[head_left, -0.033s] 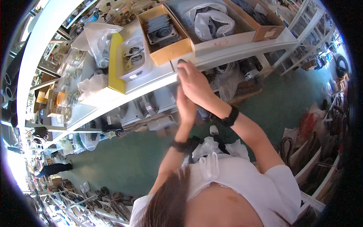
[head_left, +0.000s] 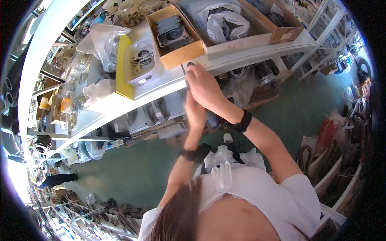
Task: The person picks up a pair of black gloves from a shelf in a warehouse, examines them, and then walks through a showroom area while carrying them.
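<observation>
In front of the white shelf edge, my two hands are close together, one partly over the other. My right hand is uppermost, its fingers closed and pressed together. At its fingertips shows a small dark thing, too small to name. Below it is my left hand, smeared by motion, its fingers partly hidden behind the right. Just beyond the hands stands an open cardboard box with grey flat gaskets or plates in it. A clear plastic tray with metal parts stands to its left.
A yellow panel stands beside the tray. Farther right are a larger box with a white plastic bag and a brown carton. Metal parts lie on the lower shelf. Another person is far left on the green floor.
Both hands have shifted slightly left, staying together. The boxes on the shelf look unchanged.
</observation>
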Available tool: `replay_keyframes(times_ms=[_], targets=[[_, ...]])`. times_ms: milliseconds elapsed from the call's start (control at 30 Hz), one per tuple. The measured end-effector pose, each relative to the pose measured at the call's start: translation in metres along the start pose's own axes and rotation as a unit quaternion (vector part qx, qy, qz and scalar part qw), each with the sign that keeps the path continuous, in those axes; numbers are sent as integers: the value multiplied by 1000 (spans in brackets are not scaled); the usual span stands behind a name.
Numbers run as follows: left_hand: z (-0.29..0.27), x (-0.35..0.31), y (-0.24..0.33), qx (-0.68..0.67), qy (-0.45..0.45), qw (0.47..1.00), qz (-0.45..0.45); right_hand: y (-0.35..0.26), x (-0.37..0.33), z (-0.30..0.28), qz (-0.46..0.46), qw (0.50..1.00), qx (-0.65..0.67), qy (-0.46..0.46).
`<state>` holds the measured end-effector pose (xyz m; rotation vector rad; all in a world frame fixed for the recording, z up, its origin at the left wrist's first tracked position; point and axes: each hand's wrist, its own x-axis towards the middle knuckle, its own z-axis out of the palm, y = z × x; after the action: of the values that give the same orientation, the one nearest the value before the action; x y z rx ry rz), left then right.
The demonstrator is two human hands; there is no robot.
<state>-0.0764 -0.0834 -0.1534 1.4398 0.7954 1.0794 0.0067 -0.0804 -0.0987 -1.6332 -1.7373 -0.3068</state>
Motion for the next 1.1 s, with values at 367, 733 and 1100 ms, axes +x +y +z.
replay_keyframes(times_ms=[367, 733, 1100], targets=[[6, 16, 13, 137, -55, 989, -2, 14, 9, -11, 83, 987, -125, -58], [-19, -5, 0, 29, -27, 999, 3, -15, -10, -12, 88, 996, -15, -19], [-4, 4, -13, 111, -48, 993, -16, 18, -16, -9, 73, 996, -52, 5]])
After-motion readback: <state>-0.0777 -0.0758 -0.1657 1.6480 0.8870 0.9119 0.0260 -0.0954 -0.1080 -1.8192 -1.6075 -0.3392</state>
